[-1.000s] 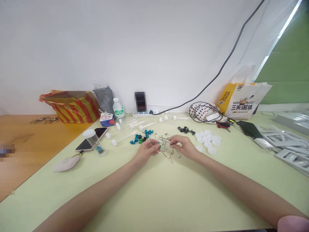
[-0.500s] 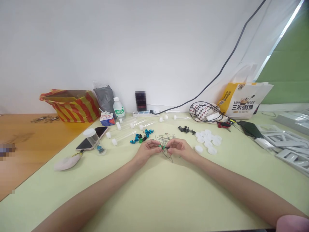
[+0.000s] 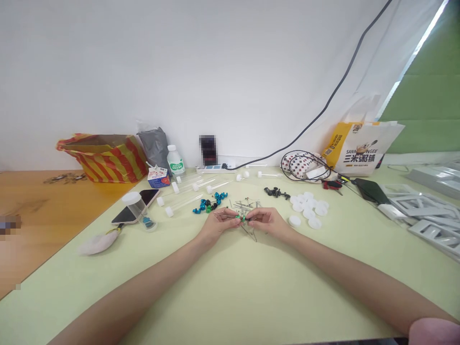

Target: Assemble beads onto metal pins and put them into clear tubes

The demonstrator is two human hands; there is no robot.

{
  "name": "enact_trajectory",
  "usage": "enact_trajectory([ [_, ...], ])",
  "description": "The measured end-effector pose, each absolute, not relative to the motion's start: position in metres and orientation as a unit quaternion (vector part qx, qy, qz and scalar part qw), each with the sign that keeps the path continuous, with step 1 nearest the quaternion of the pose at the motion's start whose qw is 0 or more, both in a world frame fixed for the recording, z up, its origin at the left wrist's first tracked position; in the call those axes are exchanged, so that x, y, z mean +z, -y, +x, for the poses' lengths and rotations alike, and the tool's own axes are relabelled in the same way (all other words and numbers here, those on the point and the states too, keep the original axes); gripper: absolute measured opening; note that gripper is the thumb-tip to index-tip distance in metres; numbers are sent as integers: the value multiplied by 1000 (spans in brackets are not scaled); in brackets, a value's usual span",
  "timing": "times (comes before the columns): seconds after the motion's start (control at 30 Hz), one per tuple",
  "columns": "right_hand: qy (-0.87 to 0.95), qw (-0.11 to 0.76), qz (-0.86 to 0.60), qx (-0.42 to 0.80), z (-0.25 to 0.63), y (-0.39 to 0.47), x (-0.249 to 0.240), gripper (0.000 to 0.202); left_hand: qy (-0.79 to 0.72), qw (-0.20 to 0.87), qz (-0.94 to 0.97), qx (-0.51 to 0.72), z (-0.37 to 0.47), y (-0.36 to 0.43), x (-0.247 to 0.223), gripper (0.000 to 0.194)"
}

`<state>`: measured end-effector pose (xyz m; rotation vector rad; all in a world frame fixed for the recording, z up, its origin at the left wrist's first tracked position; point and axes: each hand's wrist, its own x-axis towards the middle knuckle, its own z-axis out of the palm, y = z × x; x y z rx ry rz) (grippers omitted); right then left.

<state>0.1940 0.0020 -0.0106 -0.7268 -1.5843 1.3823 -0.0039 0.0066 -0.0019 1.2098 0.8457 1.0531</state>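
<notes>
My left hand [image 3: 220, 223] is closed in a pinch on a small shiny green piece [image 3: 238, 218]; a thin metal rod also shows along its fingers. Facing it, my right hand [image 3: 266, 221] pinches a small black piece [image 3: 248, 219] that meets the green one end to end. Their exact kind is too small to make out. Beneath and behind the fingers lies a loose pile of thin metal rods [image 3: 247, 206]. Blue, green and black shiny parts [image 3: 208, 204] are heaped beyond my left hand. Several black parts [image 3: 276, 192] lie beyond my right hand.
White round caps [image 3: 309, 206] are spread at right, near grey plastic frames [image 3: 413, 206]. Clear tubes with white ends [image 3: 189, 201] lie back left. A lidded clear jar [image 3: 138, 211], a phone [image 3: 125, 214] and a striped bag [image 3: 108, 158] stand or lie at left.
The view has shifted very slightly. Both hands stay together over the rods, and the black piece shows a little less between the right fingers.
</notes>
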Motion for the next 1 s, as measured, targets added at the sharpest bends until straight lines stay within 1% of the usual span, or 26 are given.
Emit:
enact_trajectory([
  [0.23, 673, 469, -284, 496, 193, -3, -14, 25, -365, 623, 519, 458, -4, -8, -4, 28],
  [0.5, 724, 482, -301, 390, 191, 1, -12, 20, -378, 631, 500, 456, -5, -8, -5, 26],
  [0.77, 727, 484, -288, 392, 190, -1, -13, 19, -382, 631, 497, 457, -5, -9, -5, 29],
  [1.0, 736, 477, -286, 387, 190, -2, -16, 21, -373, 634, 504, 452, -7, -11, -8, 26],
])
